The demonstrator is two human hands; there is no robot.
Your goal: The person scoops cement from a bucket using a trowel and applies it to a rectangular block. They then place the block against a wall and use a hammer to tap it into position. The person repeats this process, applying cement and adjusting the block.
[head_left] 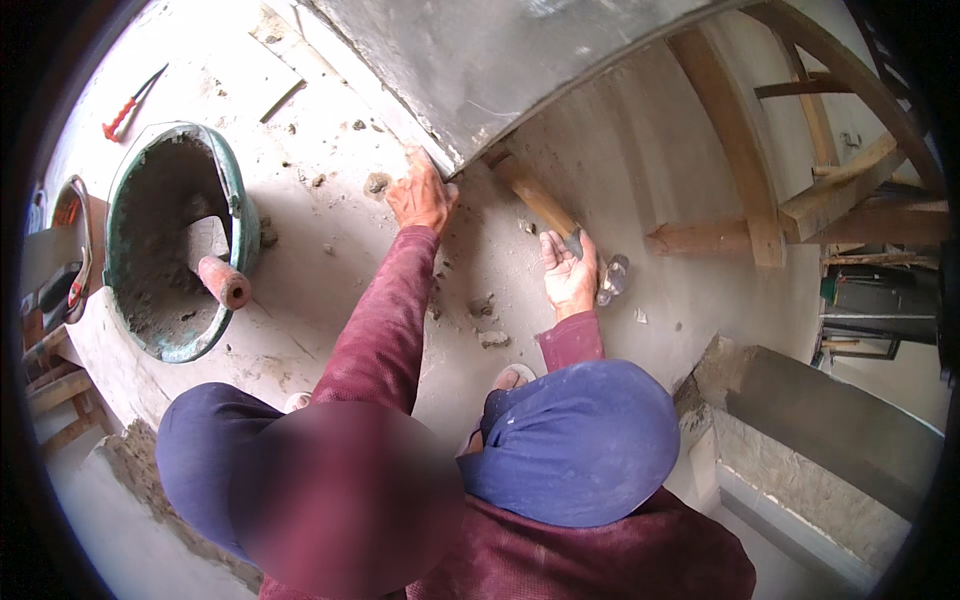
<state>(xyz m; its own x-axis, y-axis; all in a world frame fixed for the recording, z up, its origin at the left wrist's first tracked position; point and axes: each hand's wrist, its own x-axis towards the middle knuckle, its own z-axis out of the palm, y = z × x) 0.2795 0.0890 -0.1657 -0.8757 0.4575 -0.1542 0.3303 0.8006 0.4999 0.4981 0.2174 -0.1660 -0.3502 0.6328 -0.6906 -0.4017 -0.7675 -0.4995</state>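
**A:** OK, what's the sketchy bit here? I see a big grey slab (500, 70), top centre, its near corner right at the left hand (425, 195).

**B:** That corner, imo. The left hand's fingers are bent down against it; can't tell if they're pinching the edge or just pressing beside it. If the slab tipped or settled, those bare fingers could get nipped.

**A:** And the hammer (540, 203)?

**B:** Wooden handle points up toward the slab, head just right of the right hand (570, 275). Palm's up, fingers half curled, neck between fingertips and thumb. Can't tell how firm that is, so a loose hold could let it slip. Worst case, a stray knock chips the corner or catches the left hand.

**A:** Anything in the way?

**B:** Mortar crumbs (378, 185) right beside the left hand; grit under an edge could make it rock. There's a rubble chunk (493, 340) near the sandalled foot (515, 377) too, so mind your footing. Left of that, a green bucket (246, 225) with a trowel (222, 282) in it, handle sticking out where a sleeve could snag. Farther out, a red-handled tool (118, 120) on the left and timber framing (740, 140) crowding the right.
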